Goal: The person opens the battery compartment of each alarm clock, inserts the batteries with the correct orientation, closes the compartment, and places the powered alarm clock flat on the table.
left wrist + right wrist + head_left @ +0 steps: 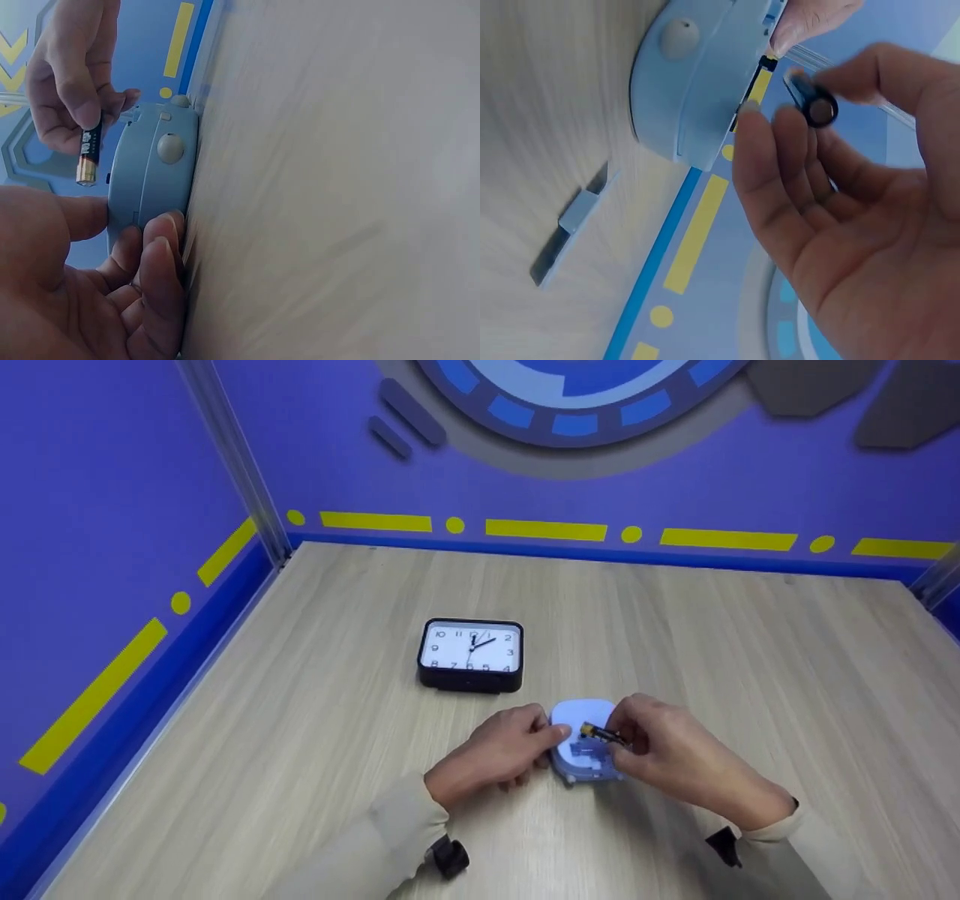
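Note:
A small light blue clock (581,712) lies back side up on the table, its battery compartment (589,754) uncovered. My left hand (502,746) grips its left edge, thumb on the back and fingers curled against the side, as the left wrist view shows. Between thumb and fingertips my right hand (671,746) pinches a black and gold battery (600,733), tilted just above the clock's back. Round feet (171,148) stick out from the clock's near side.
A black rectangular clock (471,656) with a white dial lies face up behind the left hand. In the right wrist view, a small light blue battery cover (577,214) lies on the wooden table (337,660). Blue panels (525,495) stand along its back and left edges.

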{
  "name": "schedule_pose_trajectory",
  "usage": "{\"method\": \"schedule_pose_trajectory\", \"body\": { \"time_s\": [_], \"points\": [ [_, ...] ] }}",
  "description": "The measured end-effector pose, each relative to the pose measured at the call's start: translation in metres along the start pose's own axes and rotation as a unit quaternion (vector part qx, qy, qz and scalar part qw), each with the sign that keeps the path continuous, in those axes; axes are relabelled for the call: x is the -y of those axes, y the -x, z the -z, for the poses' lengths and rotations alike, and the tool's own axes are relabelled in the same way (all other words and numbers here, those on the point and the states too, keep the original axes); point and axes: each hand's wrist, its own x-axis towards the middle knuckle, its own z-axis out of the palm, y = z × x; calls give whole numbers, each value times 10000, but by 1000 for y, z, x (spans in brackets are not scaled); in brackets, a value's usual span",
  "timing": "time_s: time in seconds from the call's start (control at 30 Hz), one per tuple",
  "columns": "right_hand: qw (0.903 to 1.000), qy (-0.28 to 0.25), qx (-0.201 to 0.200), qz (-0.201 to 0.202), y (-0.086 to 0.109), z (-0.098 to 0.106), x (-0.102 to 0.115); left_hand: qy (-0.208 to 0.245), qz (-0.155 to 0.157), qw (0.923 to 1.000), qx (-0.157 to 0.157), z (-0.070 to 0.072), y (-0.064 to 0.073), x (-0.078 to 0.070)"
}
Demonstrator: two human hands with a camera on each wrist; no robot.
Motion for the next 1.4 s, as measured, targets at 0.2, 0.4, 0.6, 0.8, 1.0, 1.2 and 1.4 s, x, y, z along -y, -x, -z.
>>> {"method": "schedule_pose_trajectory", "body": {
  "time_s": [0.2,0.4,0.6,0.8,1.0,1.2,1.4],
  "points": [
    [9972,181,523,494,1,5,-5,41,-74,10000,0,1,-1,1],
    [9950,588,580,564,1,13,-8,53,-105,9999,-27,1,-1,0],
    [9955,631,390,583,1,6,-7,31,-18,10000,-20,1,-1,0],
    [9970,538,347,447,3,6,-7,24,21,10000,-3,1,0,-2],
    [9986,404,310,109,3,10,-11,-2,13,10000,0,0,0,-2],
    [9987,342,312,-223,5,6,-14,-79,-43,10000,-40,0,-1,-1],
    [9944,547,431,-789,7,0,-15,-78,-32,10000,-47,-1,-1,0]
  ]
}}
